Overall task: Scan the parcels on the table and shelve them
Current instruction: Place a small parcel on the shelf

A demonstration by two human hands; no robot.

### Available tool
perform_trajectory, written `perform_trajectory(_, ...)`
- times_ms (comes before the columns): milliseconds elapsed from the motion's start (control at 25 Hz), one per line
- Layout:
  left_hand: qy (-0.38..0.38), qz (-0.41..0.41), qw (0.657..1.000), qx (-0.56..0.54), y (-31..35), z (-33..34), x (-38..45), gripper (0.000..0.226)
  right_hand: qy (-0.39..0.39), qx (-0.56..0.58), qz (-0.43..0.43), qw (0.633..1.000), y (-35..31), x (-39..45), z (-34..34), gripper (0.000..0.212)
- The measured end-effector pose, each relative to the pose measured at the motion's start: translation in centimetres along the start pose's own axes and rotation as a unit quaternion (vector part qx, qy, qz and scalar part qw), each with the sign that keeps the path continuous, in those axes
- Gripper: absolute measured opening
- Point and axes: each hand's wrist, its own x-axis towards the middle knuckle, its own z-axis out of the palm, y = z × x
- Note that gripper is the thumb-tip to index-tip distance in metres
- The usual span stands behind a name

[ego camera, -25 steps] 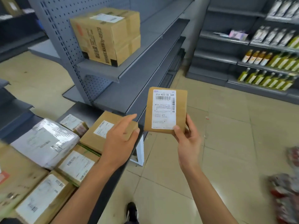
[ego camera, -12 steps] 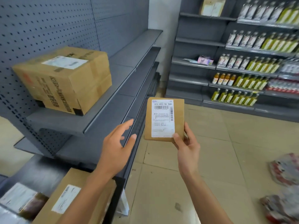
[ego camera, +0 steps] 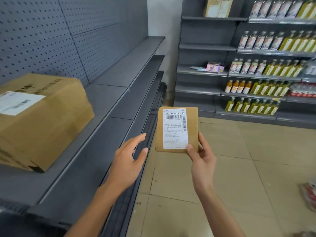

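Parcel (ego camera: 177, 130) held upright in right hand (ego camera: 201, 156).

A shop interior is shown. Grey metal shelving (ego camera: 130, 77) backed by perforated panels (ego camera: 51, 31) is seen on the left; further shelves (ego camera: 205, 72) are stocked with rows of bottles (ego camera: 266, 67) facing outward. A tiled floor (ego camera: 239, 168) is laid between the units as an aisle.
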Motion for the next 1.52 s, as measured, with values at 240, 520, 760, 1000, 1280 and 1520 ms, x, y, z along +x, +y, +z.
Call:
perform_trajectory(240,0.033,-0.009,0.999,0.015,1.6,5.1,10.7,0.047,-0.038,0.003,-0.012,0.999,-0.5,13.7,0.3,0.057)
perform_trajectory(520,0.108,-0.064,0.992,0.018,-2.8,4.7,18.0,0.044,-0.097,-0.004,0.018,0.995,2.4,23.5,6.7,0.055)
perform_trajectory(760,0.161,-0.098,0.982,0.017,-9.8,2.1,24.8,0.044,-0.158,-0.036,0.042,0.986,5.8,30.8,16.4,0.055)
perform_trajectory(1000,0.199,-0.109,0.973,0.050,-13.4,-1.5,29.8,0.043,-0.240,-0.059,0.046,0.968,7.3,35.7,27.2,0.050)
perform_trajectory(1280,0.272,-0.140,0.945,0.116,-16.7,-3.9,32.4,0.044,-0.368,-0.068,0.058,0.925,10.0,40.0,36.9,0.046)
perform_trajectory(1520,0.326,-0.222,0.901,0.179,-18.0,-3.3,35.4,0.044,-0.512,-0.099,0.053,0.852,13.7,43.7,44.2,0.051)
